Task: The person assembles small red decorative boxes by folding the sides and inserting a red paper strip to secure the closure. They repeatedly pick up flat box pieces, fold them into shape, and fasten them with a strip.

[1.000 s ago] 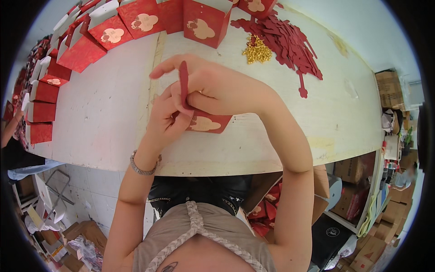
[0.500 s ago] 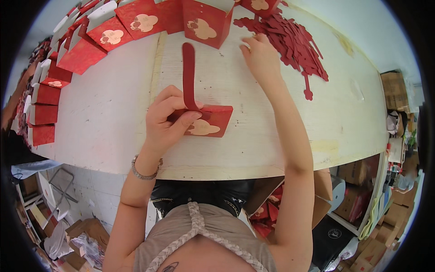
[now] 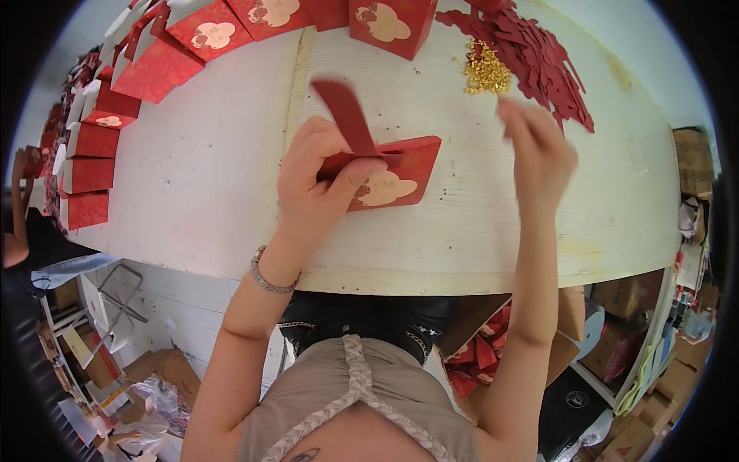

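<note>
My left hand (image 3: pixel 315 169) is closed round a small red box (image 3: pixel 408 173) with a pale cloud-shaped label, above the middle of the table. Its thumb presses on the front, where a dark red strap (image 3: pixel 346 115) stands up from the top edge. My right hand (image 3: pixel 545 154) is apart from the box, to its right, with fingers pinched together and slightly blurred. Whatever it may hold is too small to make out. Just beyond it lies a heap of tiny gold metal fasteners (image 3: pixel 486 71), beside a pile of dark red straps (image 3: pixel 539 50).
Red boxes (image 3: pixel 159 69) stand in a curve along the far and left sides of the table (image 3: pixel 208 154). A carton (image 3: pixel 566 308) with red boxes inside is below the front edge. Another person's arm (image 3: pixel 17 227) shows at the far left.
My right hand has come back from the strap pile toward me, uncovering the gold fasteners. My left hand still grips the box; its strap now leans left. The whole view has shifted.
</note>
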Tool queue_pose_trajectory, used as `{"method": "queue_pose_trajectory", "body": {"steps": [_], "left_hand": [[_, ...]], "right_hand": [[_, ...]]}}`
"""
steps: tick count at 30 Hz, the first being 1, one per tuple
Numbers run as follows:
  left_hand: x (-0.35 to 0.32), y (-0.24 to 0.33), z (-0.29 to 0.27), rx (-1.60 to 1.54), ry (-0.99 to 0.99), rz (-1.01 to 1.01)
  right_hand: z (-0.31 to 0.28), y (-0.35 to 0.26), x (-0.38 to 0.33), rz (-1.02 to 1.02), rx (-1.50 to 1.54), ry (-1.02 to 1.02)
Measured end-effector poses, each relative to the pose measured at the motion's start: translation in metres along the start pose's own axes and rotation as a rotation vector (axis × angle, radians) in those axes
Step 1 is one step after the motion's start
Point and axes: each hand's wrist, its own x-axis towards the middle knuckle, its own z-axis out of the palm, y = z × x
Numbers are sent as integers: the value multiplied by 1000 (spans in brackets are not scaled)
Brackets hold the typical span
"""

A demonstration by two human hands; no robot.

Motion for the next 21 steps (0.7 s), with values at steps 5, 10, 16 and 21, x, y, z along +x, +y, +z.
{"method": "queue_pose_trajectory", "body": {"steps": [5,10,16,21], "left_hand": [[-2,-5,6,-135,-39,55],[-6,-7,2,-161,-104,77],[-3,-5,-5,-45,-192,107],[-5,-6,-5,-45,-194,85]], "right_hand": [[29,-32,-70,-509,152,-125],[47,-32,-62,-610,189,-110],[53,-32,-62,-652,153,-79],[54,-36,-64,-596,167,-80]]}}
